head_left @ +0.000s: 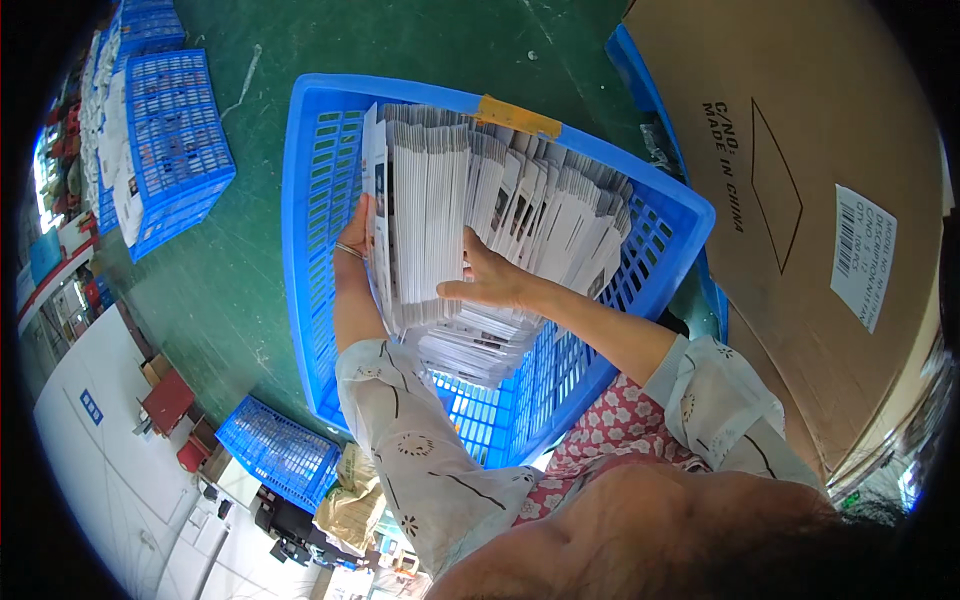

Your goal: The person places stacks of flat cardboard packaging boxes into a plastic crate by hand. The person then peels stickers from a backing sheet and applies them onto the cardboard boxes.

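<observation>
Between my two hands stands an upright, tightly packed bundle of flat white cartons (428, 220), their thin edges facing up. My left hand (356, 228) is closed against its left end, the fingers partly hidden behind the outer carton. On the opposite side my right hand (488, 275) presses thumb and fingers against the bundle. The bundle is inside a large blue plastic basket (293, 220) with slotted walls. More flat white cartons (570, 215), some with dark printing, lean in a row to the right. A lower layer of cartons (470, 350) shows beneath the bundle.
Yellow-brown tape (519, 116) covers part of the basket's far rim. A big brown cardboard box (800, 120) stands close on the right. Other blue baskets (180, 130) are at the far left, and one more blue basket (280, 450) sits lower left. The floor (430, 40) is green.
</observation>
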`<state>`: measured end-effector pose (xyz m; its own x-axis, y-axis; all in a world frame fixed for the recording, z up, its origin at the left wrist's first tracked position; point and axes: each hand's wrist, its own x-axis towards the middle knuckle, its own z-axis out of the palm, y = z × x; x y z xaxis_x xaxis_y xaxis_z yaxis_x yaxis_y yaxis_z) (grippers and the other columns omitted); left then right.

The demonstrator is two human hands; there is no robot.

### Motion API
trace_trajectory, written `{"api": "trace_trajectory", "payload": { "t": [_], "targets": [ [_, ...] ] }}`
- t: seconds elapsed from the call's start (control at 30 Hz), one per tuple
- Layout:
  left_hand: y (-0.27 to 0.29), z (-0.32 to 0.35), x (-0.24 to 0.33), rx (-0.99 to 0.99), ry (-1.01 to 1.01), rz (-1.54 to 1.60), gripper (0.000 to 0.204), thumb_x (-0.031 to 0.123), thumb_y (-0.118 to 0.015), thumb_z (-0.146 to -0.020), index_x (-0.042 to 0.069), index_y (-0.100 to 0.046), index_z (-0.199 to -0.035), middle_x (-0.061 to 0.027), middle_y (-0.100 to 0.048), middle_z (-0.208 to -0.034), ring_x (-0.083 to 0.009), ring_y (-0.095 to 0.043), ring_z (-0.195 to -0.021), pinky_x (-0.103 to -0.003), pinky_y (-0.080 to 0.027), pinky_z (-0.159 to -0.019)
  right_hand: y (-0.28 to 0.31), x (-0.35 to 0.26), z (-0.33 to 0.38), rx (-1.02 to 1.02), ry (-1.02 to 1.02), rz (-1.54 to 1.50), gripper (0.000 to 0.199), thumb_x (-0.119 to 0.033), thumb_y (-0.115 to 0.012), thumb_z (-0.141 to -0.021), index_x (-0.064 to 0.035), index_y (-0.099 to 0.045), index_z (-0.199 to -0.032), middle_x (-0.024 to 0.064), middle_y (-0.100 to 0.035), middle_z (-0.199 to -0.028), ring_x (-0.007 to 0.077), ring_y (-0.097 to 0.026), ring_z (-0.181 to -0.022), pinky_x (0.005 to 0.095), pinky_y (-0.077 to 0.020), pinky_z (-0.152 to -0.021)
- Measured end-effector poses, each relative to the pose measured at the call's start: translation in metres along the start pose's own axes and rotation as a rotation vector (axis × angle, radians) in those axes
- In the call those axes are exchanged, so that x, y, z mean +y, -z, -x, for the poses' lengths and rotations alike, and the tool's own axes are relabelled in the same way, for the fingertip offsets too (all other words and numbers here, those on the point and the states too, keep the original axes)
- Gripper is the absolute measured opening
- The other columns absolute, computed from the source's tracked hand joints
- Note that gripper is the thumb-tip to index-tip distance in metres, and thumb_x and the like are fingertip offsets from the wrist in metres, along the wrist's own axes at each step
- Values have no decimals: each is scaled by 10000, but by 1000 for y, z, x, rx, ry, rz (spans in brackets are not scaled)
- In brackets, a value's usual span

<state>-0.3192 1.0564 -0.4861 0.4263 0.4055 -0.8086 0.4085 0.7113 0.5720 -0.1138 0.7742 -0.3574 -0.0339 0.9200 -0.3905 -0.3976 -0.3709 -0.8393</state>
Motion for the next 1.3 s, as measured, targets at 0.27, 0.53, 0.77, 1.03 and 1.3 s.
{"api": "trace_trajectory", "payload": {
  "t": [0.27,0.53,0.77,1.03,1.3],
  "targets": [
    [-30,-41,8,-143,163,-323,716,752,-525,-763,172,-588,-1177,-12,-667,-1043,-161,-636,-872,-374,-530,-712,-7,13,-11,5,-30,-100,1103,-252,-697,-819,-25,187,-1437,214,-56,-1518,322,-106,-1425,446,-162,-1158],
    [-50,-57,21,314,-53,-1211,893,713,-233,-879,-56,-595,-1151,-317,-561,-1170,-459,-512,-1131,-472,-397,-951,-9,39,-23,11,4,281,932,-277,-710,-775,69,-125,-1413,317,-321,-1379,408,-349,-1308,391,-338,-1078],
    [-60,-43,29,503,187,-1112,883,681,-205,-901,-65,-522,-1251,-295,-463,-1314,-397,-392,-1291,-448,-332,-1056,-30,4,1,116,301,1462,445,-184,-642,-749,-80,-521,-1165,143,-467,-1294,263,-419,-1253,431,-346,-1019],
    [-68,-9,32,278,-336,-932,646,529,-276,-947,17,-590,-1187,-265,-562,-1210,-419,-484,-1187,-418,-345,-1016,-1,-6,-69,-94,558,1818,847,-466,-677,-749,-158,-307,-1446,79,-218,-1526,275,-116,-1427,492,-93,-1167],
    [-94,50,25,512,-462,-870,489,456,-420,-948,50,-693,-954,-208,-671,-861,-393,-641,-845,-449,-475,-768,-10,27,-64,87,603,1786,448,-146,-572,-818,-11,-519,-1242,149,-420,-1376,339,-392,-1283,478,-319,-1070]
  ]
}}
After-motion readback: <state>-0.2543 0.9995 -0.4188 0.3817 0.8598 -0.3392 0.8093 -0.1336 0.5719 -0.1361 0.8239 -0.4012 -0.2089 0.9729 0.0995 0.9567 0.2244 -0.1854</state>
